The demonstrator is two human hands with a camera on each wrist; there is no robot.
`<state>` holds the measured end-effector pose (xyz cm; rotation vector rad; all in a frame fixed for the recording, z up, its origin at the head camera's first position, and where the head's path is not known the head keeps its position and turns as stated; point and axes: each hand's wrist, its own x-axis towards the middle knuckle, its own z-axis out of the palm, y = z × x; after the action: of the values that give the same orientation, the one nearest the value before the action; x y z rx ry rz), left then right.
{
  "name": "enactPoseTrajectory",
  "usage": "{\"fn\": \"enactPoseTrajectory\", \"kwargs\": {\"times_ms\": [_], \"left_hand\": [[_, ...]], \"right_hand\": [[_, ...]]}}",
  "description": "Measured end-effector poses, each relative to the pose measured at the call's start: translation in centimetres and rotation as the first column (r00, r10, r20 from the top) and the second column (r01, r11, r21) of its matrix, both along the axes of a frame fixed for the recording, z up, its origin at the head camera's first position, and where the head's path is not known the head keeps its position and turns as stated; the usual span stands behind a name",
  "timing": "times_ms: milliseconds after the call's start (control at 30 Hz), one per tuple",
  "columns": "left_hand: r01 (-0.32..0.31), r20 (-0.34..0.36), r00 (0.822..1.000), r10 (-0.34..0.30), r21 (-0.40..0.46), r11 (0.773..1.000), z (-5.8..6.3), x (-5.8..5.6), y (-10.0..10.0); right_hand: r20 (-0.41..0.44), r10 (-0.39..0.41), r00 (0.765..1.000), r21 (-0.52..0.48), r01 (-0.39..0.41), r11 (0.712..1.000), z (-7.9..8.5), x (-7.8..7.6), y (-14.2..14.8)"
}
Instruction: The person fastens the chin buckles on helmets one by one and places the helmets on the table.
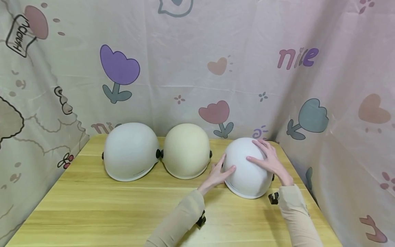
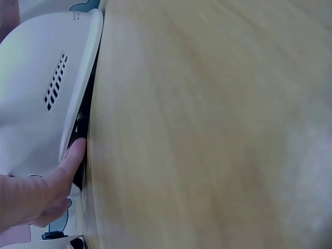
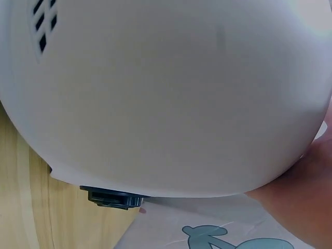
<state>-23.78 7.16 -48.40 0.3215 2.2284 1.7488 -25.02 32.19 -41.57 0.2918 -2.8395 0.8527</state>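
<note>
- The white helmet (image 1: 245,173) sits toward the right end of the counter (image 1: 123,212), its dome facing up.
- The left hand (image 1: 217,175) grasps it at its left side; the left-wrist view shows a digit against the lower rim, beside a dark part underneath.
- The right hand (image 1: 271,162) grasps the same shell from the upper right, digits spread over the dome.
- Slotted vents (image 2: 56,82) pierce the shell near its rim, and a black knob (image 3: 111,198) juts from its edge.
- To its left, apart from it, stands a cream helmet (image 1: 186,151).
- Farther left stands a pale grey-white helmet (image 1: 131,151); the side knobs of these two appear to touch.
- Beige sleeves (image 1: 182,216) cover both forearms, with small black devices (image 1: 273,198) at the wrists.
- A pale curtain (image 1: 172,44) printed with tulips, hearts and lettering hangs behind and at both sides.
</note>
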Motion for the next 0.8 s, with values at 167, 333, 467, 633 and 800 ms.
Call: {"fn": "enactPoseTrajectory", "kwargs": {"times_ms": [167,333,467,633,800], "left_hand": [[0.011,0.025,1.000,-0.012,0.048,0.999,0.1,0.1,-0.3],[0.029,0.059,0.998,-0.037,0.129,0.991,0.1,0.1,-0.5],[0.045,0.075,0.995,-0.059,0.182,0.982,0.2,0.2,-0.6],[0.050,0.073,0.995,-0.068,0.218,0.975,0.2,0.2,-0.8],[0.030,0.079,0.996,-0.051,0.250,0.968,0.3,0.1,-1.1]], "right_hand": [[-0.001,0.009,1.000,-0.005,-0.009,1.000,0.3,0.3,-0.2],[0.001,0.016,1.000,-0.026,-0.016,1.000,0.5,0.6,-0.1],[0.005,0.016,1.000,-0.044,-0.016,0.999,0.7,0.8,0.1],[0.006,0.017,1.000,-0.054,-0.017,0.998,0.9,1.0,0.2],[0.011,0.027,1.000,-0.068,-0.026,0.997,1.0,1.2,0.3]]}}
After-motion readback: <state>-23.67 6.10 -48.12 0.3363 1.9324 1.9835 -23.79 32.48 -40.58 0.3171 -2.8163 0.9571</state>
